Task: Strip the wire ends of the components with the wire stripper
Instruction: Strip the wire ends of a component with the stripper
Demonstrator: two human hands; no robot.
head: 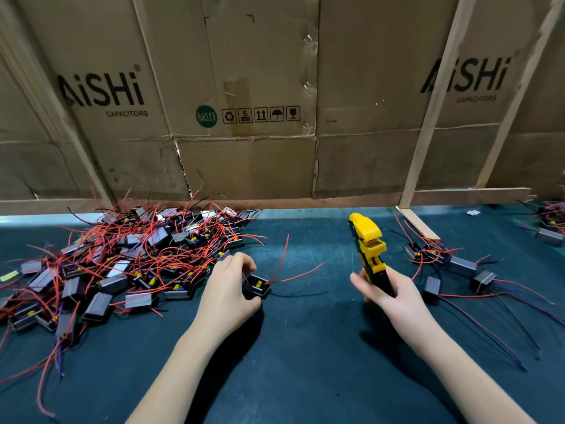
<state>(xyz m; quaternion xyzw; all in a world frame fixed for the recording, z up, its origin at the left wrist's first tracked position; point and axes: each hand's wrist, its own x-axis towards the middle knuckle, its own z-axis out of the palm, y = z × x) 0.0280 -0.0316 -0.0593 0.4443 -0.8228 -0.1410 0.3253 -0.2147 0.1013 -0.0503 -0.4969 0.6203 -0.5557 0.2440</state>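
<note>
— Dozens of components [122, 264] heaped far left on the green mat [305, 347], red wires tangled. A few lie right [452, 264].

— And the hands?

— Left hand [227, 289] pinches one black component [256, 288] beside the pile, its red wires trailing right. Right hand [386, 296] grips the yellow wire stripper [368, 249] upright — fingers curled round its handles.
</note>
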